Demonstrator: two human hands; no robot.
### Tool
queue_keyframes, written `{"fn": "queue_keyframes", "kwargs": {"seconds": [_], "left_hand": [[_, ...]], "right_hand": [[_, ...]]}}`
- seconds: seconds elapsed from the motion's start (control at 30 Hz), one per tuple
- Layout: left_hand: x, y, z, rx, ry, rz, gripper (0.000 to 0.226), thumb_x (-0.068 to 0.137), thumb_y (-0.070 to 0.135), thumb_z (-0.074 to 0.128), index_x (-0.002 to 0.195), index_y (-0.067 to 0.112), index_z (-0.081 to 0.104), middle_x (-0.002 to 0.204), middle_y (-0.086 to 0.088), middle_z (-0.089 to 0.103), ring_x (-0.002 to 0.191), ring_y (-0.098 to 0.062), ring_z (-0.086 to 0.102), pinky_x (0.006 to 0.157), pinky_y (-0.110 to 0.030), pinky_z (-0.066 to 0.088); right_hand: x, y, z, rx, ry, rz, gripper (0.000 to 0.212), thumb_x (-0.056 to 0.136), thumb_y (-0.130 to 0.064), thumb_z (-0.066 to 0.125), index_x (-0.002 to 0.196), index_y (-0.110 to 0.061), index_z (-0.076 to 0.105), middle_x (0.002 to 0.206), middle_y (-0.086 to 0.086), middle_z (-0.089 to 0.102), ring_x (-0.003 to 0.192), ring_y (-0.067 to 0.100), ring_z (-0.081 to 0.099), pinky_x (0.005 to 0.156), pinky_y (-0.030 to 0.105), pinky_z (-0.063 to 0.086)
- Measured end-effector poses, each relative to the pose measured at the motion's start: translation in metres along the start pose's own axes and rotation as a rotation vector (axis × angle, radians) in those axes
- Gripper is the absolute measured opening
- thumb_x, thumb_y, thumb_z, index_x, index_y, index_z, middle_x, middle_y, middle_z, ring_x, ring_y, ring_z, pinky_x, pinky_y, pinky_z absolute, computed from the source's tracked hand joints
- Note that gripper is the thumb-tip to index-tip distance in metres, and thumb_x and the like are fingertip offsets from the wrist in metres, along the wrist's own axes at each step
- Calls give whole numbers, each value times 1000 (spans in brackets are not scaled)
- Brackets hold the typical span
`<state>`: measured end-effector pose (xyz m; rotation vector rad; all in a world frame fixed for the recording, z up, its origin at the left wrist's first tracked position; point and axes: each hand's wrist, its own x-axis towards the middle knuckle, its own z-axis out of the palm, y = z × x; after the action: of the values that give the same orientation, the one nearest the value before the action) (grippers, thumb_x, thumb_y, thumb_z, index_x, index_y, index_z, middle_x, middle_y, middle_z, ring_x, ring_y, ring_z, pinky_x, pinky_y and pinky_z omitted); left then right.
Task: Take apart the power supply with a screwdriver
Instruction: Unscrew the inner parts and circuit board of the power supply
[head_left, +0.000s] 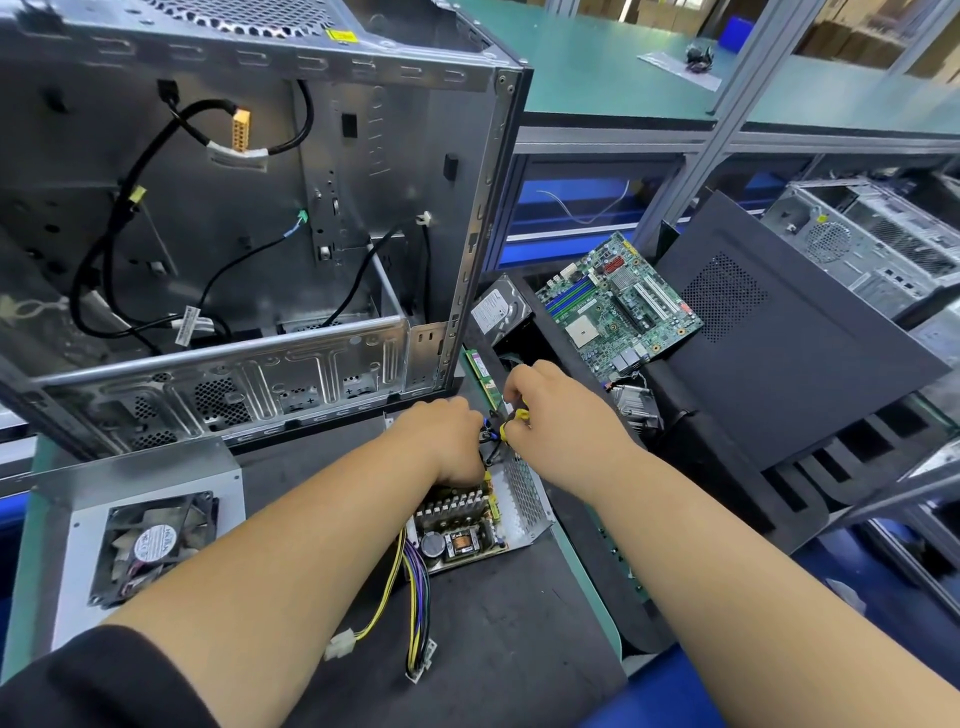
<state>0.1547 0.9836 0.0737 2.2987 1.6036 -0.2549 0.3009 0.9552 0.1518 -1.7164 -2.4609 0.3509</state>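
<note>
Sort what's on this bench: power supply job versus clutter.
Job: open power supply, its fan cover, cable bundle, left hand, right hand gripping a yellow-handled tool.
Clutter: empty case, motherboard, hard drive, black side panel.

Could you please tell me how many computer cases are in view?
2: one open case upright at upper left, another case at far right. More may be hidden.
</note>
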Motion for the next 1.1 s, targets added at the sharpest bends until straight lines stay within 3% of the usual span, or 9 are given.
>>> {"fn": "queue_keyframes", "kwargs": {"seconds": [0.1,0.2,0.27,0.4,0.53,0.73,0.8,0.97,1.1], "left_hand": [[0,0,1,0,7,-2,50,76,42,59,121,21,54,115,-6,48,105,-29,54,74,-36,36],[1,0,1,3,11,-1,53,76,45,59,122,21,53,117,-7,48,107,-29,54,74,-36,35],[0,0,2,4,13,0,52,75,45,59,121,21,54,116,-7,48,107,-30,55,74,-36,36],[-1,0,1,5,18,3,50,75,43,59,119,20,54,113,-7,48,105,-30,55,73,-36,35],[-1,1,-1,8,9,-2,49,77,42,60,120,20,54,115,-8,48,106,-30,55,74,-37,35],[-1,1,0,6,8,-4,58,77,43,60,130,21,49,121,-7,48,111,-30,53,76,-36,36],[-1,1,0,7,10,-2,55,77,43,59,127,20,51,119,-7,48,109,-30,54,75,-36,36],[-1,0,0,12,14,2,50,76,42,58,120,20,54,114,-7,48,104,-30,55,73,-36,36],[0,0,0,15,14,1,49,75,41,58,118,20,54,114,-7,48,104,-30,55,73,-36,36]], "right_hand": [[-1,1,1,-15,17,19,14,95,-32,52,99,-18,50,98,1,51,74,25,49,58,34,32],[0,2,0,-121,61,19,29,100,-46,46,97,-18,53,84,0,55,75,26,53,58,34,35],[0,3,0,-150,54,10,30,102,-45,44,99,-17,54,79,0,54,72,26,51,56,34,32],[1,1,-2,-52,36,9,18,99,-32,52,109,-17,52,93,1,57,75,25,49,58,34,31],[0,0,-2,-25,22,-18,23,90,-26,56,111,-16,51,104,4,52,83,28,50,63,35,34],[-1,1,1,-151,72,-33,28,99,-45,47,103,-17,53,94,2,56,82,28,55,65,38,44],[0,3,1,-181,87,-27,31,101,-47,44,102,-18,53,86,0,56,79,28,56,60,36,41],[1,2,1,-63,59,-21,19,99,-32,52,109,-16,51,93,1,58,76,25,52,58,34,34],[0,1,1,-10,38,-32,24,89,-22,58,111,-15,52,106,5,54,86,28,52,65,36,39]]}}
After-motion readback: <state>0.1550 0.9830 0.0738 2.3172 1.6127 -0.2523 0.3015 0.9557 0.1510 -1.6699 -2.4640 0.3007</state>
